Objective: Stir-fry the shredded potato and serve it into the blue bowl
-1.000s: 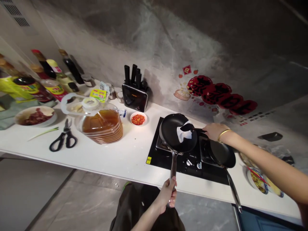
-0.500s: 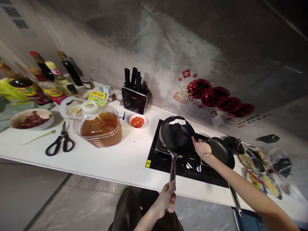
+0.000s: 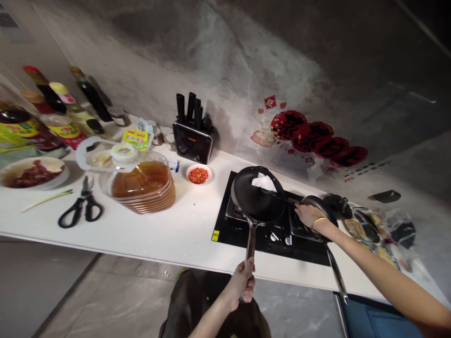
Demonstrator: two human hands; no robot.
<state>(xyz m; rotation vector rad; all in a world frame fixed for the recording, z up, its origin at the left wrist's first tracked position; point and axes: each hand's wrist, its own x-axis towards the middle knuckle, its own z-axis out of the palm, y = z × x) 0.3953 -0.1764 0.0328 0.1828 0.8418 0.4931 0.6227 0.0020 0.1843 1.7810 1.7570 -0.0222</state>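
Observation:
My left hand [image 3: 243,280] is wrapped around the long metal handle of a black wok [image 3: 255,204] on the left burner. A crumpled white paper towel [image 3: 263,182] lies against the wok's far inner side, with a dark shape just under it. My right hand [image 3: 308,215], a gold bangle at its wrist, is right of the wok with fingers bent together. A dark strip runs from its fingertips toward the wok; what it holds is not clear. Behind this hand is a second black pan [image 3: 321,205], partly hidden, its metal handle pointing to the counter's front edge.
On the counter stand a jug of amber liquid [image 3: 141,188], a bowl of chopped red chili [image 3: 198,175], a knife block [image 3: 192,142], black scissors [image 3: 81,206] and a bowl of dark meat [image 3: 35,173]. Several sauce bottles [image 3: 65,126] are far left. Dishes [image 3: 384,253] sit at right.
My right hand has drawn back to the right, from the wok's rim to over the second pan. The paper towel has shifted slightly and bunched up. My left hand keeps the wok handle.

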